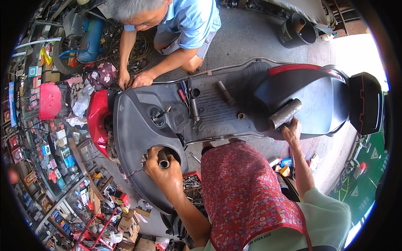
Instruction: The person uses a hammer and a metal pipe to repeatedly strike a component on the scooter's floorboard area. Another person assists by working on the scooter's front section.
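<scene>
My left hand (165, 178) is closed around a short steel tube (163, 161), its open end facing up, at the round opening in the scooter's dark grey front panel (136, 119). Over the black seat (312, 102), my right hand (291, 129) grips a wider metal pipe (286, 113), held at a slant. On the footboard (215, 106) between my hands lie screwdrivers (182, 95), a long socket-like tube (194, 109), another metal tube (226, 93) and a small brass-coloured ring (240, 116). A key (167, 109) stands in the ignition.
A co-worker in a blue shirt (188, 27) crouches across the scooter, both hands (136, 80) at its red front end (98, 121). Shelves of boxed parts (54, 163) fill the left. A tray of tools (191, 184) sits below; a black bucket (298, 32) stands at the back right.
</scene>
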